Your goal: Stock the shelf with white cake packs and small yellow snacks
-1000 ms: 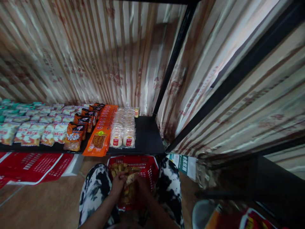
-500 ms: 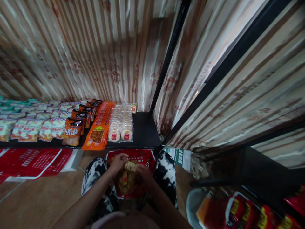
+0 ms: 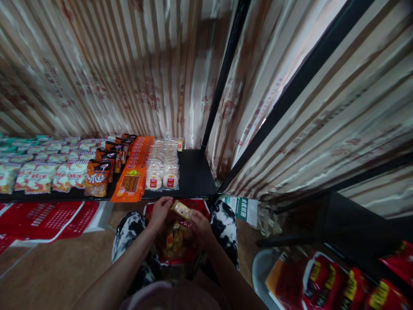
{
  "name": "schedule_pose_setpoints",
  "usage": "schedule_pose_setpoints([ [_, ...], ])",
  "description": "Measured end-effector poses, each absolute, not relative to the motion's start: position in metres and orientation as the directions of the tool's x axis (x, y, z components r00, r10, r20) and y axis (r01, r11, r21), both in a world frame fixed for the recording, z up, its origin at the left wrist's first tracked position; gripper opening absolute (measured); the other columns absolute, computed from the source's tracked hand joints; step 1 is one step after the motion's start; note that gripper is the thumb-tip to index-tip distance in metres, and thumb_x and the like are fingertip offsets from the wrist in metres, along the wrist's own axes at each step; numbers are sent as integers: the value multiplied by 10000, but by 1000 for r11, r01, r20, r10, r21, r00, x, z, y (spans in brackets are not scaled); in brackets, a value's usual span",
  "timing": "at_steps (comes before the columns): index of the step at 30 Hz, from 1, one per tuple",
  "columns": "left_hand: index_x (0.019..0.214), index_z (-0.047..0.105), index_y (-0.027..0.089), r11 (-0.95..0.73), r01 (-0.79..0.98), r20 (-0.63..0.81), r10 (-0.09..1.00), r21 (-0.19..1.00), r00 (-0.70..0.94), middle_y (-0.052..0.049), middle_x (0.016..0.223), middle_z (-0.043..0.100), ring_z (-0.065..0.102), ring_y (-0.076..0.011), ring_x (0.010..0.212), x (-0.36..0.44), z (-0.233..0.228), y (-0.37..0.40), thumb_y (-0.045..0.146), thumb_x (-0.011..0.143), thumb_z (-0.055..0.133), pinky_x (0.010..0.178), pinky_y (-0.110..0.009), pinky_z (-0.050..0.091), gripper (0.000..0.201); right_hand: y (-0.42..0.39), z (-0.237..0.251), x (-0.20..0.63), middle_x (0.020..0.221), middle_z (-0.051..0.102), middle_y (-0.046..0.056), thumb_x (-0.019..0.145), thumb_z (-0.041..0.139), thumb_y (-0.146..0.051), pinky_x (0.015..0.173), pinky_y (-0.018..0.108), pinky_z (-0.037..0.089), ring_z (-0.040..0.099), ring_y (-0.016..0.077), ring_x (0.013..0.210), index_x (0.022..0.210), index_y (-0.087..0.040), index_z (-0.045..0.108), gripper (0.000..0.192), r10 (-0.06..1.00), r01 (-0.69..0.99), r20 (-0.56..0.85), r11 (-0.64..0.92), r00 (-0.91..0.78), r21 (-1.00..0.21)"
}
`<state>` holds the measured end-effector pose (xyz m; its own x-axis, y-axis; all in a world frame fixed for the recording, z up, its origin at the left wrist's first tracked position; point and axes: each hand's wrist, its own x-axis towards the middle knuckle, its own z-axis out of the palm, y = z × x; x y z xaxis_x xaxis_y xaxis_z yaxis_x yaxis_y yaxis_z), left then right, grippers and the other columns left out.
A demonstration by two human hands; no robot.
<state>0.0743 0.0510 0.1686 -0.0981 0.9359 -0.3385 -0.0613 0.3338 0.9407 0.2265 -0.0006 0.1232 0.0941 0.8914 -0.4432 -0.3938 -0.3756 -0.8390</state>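
Through the head camera I look down on two bare hands working low between a pair of knees in black-and-white trousers. My right hand grasps a small wrapped snack, pinching its right end between thumb and fingers. My left hand is curled at the other end of the snack, its fingertips just beside the wrapper; from here I cannot tell whether they touch it or grip anything.

The wrapped snack sits tilted, its left end higher, above a red basket between the knees. More packets lie heaped inside the basket, yellowish and too dim for me to make out singly.

Beyond the basket I have a black shelf. Nearest its bare right end stand two rows of round white cakes in clear wrappers, with one small packet at the back corner beside them. Left of the cakes lies a long orange bag, slightly over the front edge, then orange-and-black bags and rows of white bags. Striped curtain hangs behind. Down on my right I see a pale tub near red bags with yellow labels.
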Motion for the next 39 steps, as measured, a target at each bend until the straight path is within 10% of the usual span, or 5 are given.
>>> schedule_pose_setpoints([
  [8, 921, 580, 131, 565, -283, -537, 825, 775, 175, -67, 804, 666, 611, -120, 560, 85, 191, 44, 407, 808, 515, 502, -217, 448, 305, 24, 132, 239, 947, 693, 48, 531, 792, -416, 804, 352, 482, 635, 208, 860, 922, -213, 638, 466, 957, -437, -278, -214, 86, -874],
  [14, 881, 603, 132, 467, -288, -442, 884, 836, 150, -29, 789, 663, 614, -111, 637, 97, 198, 47, 304, 651, 687, 577, -200, 468, 299, 37, 162, 240, 1076, 667, 39, 584, 765, -317, 877, 355, 471, 621, 204, 987, 1090, -257, 579, 542, 969, -510, -230, -156, 86, -846],
  [27, 934, 580, 146, 168, 40, -167, 985, 985, -43, -67, 914, 655, 615, -172, 847, 124, 158, 67, 208, 687, 579, 792, -294, 481, 255, 52, 162, 233, 787, 691, 15, 593, 744, -408, 540, 192, 423, 594, 98, 612, 1005, -179, 615, 489, 934, -371, -340, -278, 111, -886],
  [39, 1048, 633, 150, 53, 444, -64, 998, 894, 10, -112, 1064, 619, 534, -233, 1049, 149, 178, 90, 188, 720, 529, 986, -345, 367, 346, 89, 138, 251, 916, 691, 52, 608, 673, -407, 773, 337, 505, 647, 215, 852, 1039, -213, 586, 480, 928, -251, -203, -126, 312, -960],
])
